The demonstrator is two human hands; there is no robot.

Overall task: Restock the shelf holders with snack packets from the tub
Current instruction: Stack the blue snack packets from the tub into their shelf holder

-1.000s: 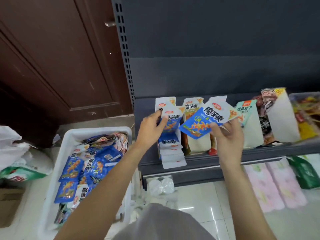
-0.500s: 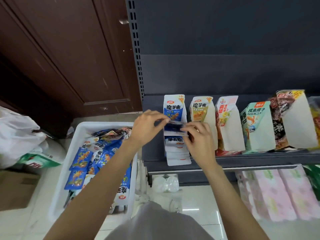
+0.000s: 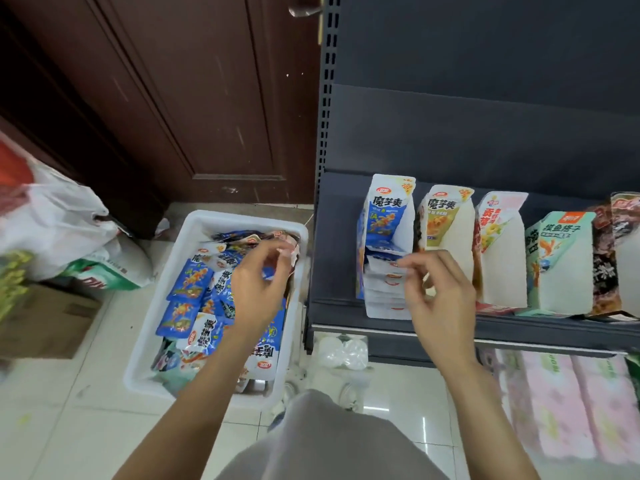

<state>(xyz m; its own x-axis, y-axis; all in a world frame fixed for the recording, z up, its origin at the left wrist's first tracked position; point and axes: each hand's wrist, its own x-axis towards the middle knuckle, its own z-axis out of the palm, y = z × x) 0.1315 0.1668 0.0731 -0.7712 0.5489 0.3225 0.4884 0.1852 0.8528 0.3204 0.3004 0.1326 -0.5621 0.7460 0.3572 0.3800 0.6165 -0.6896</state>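
Blue packets [image 3: 187,282] fill the tub [image 3: 145,368] under our empty, loosely curled left hand [image 3: 258,289], while our right hand [image 3: 440,296] fingers the holder [image 3: 389,244] stack, which we reckon could slide off the shelf [image 3: 485,327] if nudged.

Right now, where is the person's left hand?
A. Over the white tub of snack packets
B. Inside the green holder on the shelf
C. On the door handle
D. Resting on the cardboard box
A. The left hand hangs, fingers loosely open, above the blue packets in the white tub, while the right hand is at the blue shelf holder.
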